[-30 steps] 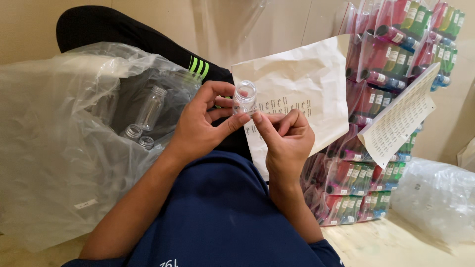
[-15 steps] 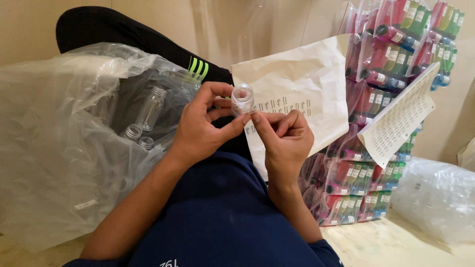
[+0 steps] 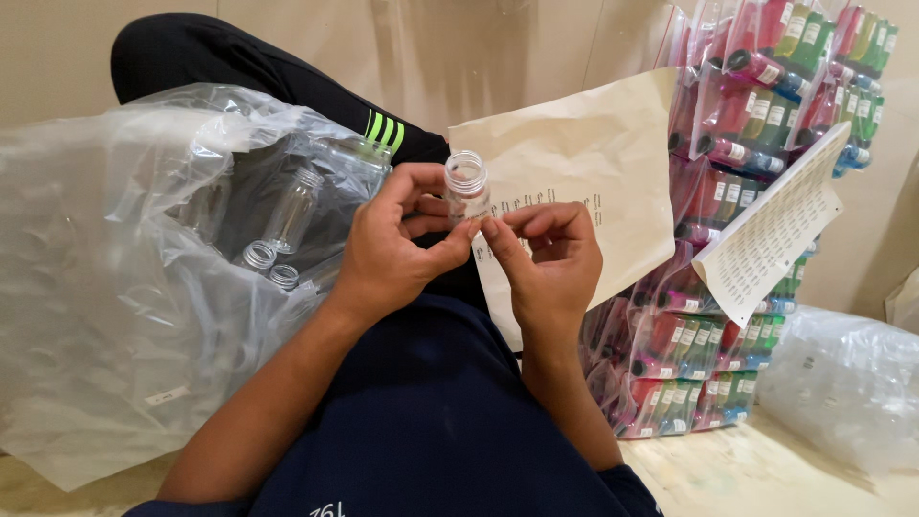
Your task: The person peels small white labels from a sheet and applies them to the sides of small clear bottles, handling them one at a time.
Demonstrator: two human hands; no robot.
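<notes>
My left hand [image 3: 397,235] grips a small clear plastic bottle [image 3: 466,185] with an open threaded neck, held upright over my lap. My right hand [image 3: 546,260] presses its fingertips against the lower side of the same bottle, where a small label sits. Both hands meet in front of a tan sheet of backing paper [image 3: 584,182] that carries a row of small printed labels.
A big clear plastic bag [image 3: 115,287] of several empty clear bottles [image 3: 292,206] lies at my left. Stacked packs of coloured filled bottles [image 3: 737,124] stand at the right, with a printed label sheet [image 3: 771,230] leaning on them. Another plastic bag [image 3: 842,383] lies at lower right.
The bottle has been turned slightly in my fingers and sits a little lower. My right fingers stay pressed on its side.
</notes>
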